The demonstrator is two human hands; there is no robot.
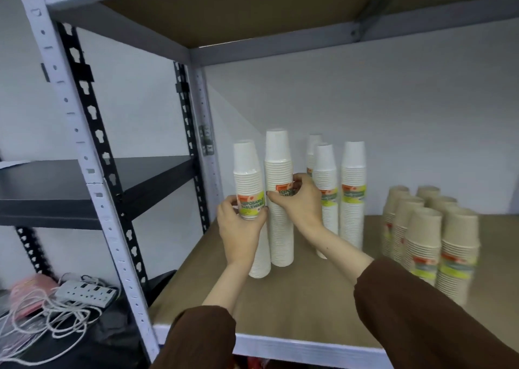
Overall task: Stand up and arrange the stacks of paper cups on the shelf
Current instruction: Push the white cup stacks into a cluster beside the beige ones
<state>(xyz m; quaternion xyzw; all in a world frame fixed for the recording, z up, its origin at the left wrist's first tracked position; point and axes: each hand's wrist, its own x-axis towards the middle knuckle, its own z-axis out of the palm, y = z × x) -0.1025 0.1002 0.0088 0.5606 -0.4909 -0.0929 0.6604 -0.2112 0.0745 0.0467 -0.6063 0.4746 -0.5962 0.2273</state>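
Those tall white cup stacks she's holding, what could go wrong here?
The two tall white stacks, one in the left hand and one in the right hand, stand almost touching; a nudge might tip either. A falling stack could knock over the white stacks behind. The left stack also stands near the shelf edge.

Five white paper cup stacks (pixel 352 191) upright, labelled, shelf (pixel 280 298) centre; leftmost (pixel 248 188) and second (pixel 278 169) touching. Brown cup stacks (pixel 429 245) upright at 3 o'clock.
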